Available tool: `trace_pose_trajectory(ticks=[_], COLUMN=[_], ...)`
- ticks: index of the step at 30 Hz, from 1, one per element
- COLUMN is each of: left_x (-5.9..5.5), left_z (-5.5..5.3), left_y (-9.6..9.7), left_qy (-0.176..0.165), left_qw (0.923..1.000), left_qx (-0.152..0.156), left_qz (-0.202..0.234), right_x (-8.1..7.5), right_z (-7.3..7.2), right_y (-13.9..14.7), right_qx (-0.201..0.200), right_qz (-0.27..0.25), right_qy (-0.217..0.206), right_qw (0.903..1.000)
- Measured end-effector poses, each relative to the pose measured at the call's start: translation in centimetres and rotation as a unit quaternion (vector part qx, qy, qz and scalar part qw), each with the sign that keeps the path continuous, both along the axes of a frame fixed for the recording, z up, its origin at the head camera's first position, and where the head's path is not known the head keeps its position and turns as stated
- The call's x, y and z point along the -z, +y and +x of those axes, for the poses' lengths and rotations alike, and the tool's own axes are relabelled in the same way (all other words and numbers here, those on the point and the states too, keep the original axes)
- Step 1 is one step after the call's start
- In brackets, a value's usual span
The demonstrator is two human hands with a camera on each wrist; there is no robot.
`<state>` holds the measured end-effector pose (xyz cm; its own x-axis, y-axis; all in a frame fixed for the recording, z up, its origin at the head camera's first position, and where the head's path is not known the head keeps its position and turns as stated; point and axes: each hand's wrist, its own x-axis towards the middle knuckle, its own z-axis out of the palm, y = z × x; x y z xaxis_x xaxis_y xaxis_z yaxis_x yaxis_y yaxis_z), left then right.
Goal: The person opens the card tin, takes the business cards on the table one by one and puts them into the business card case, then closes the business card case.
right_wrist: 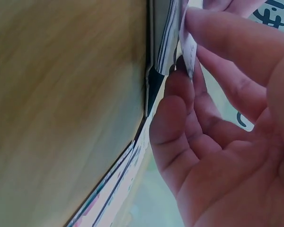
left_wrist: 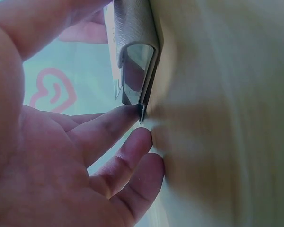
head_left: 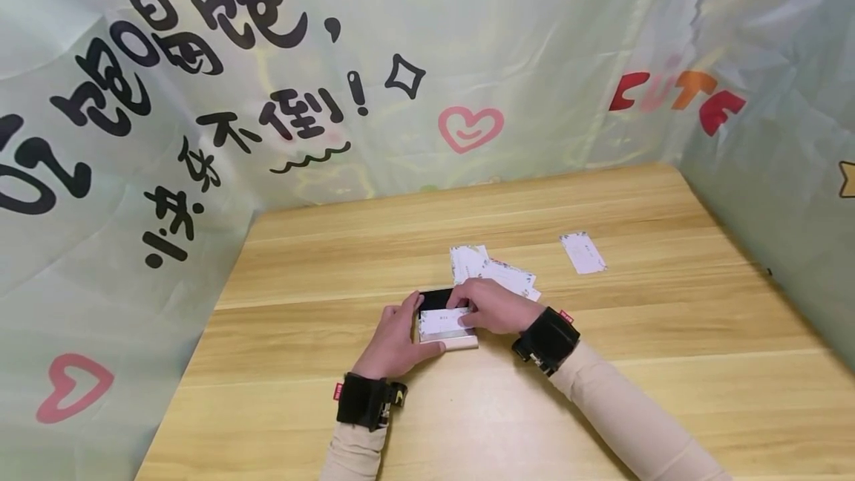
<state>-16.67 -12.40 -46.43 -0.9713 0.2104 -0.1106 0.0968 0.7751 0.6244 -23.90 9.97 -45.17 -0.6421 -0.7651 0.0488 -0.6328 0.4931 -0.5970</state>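
A card case with a pale front and a black inner flap lies opened on the table, its silvery end facing the camera in the left wrist view. My left hand holds it by the left side, thumb along the near edge and fingers at the far corner. Over the case is a white floral-edged card, which my right hand pinches at its right end between thumb and fingers. In the right wrist view that card stands slightly apart from the stack of cards inside the case.
Several white cards with floral borders lie fanned behind my right hand, partly overlapping. One single card lies farther right. The wooden table meets printed cloth walls at the back and sides.
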Motion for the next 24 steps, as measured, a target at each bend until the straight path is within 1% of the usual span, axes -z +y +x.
trace_pose_trajectory(ticks=[5, 11, 13, 14, 16, 18, 19, 21, 24], left_x=[0.0, 0.0, -0.1, -0.1, -0.2, -0.2, -0.2, -0.2, -0.2], left_z=[0.0, 0.0, 0.0, 0.0, 0.0, 0.0, 0.1, 0.1, 0.1], left_y=[0.0, -0.1, -0.1, -0.1, -0.1, 0.0, 0.0, 0.0, 0.0], left_qy=[-0.002, 0.007, 0.008, 0.008, 0.007, 0.004, 0.002, 0.001, -0.002], left_qw=[1.0000, 0.9999, 0.9999, 0.9999, 0.9999, 0.9999, 1.0000, 1.0000, 1.0000], left_qx=[-0.001, 0.009, 0.011, 0.011, 0.009, 0.006, 0.004, 0.002, 0.000], left_qz=[0.005, 0.003, 0.004, 0.005, 0.008, 0.009, 0.009, 0.009, 0.006], right_x=[0.0, -0.1, -0.2, -0.3, -0.3, -0.3, -0.3, -0.2, -0.3], right_z=[0.0, -0.2, -0.2, -0.3, -0.5, -0.9, -1.1, -1.6, -2.1], right_y=[0.2, 0.4, 0.6, 0.7, 1.1, 1.7, 2.1, 2.8, 3.7], right_qx=[-0.006, -0.036, -0.034, -0.024, 0.012, 0.065, 0.094, 0.154, 0.211], right_qz=[-0.002, -0.010, -0.012, -0.014, -0.015, 0.000, 0.019, 0.073, 0.138], right_qy=[0.000, 0.002, 0.005, 0.008, 0.027, 0.053, 0.063, 0.059, 0.031], right_qw=[1.0000, 0.9993, 0.9993, 0.9996, 0.9995, 0.9964, 0.9934, 0.9836, 0.9672])
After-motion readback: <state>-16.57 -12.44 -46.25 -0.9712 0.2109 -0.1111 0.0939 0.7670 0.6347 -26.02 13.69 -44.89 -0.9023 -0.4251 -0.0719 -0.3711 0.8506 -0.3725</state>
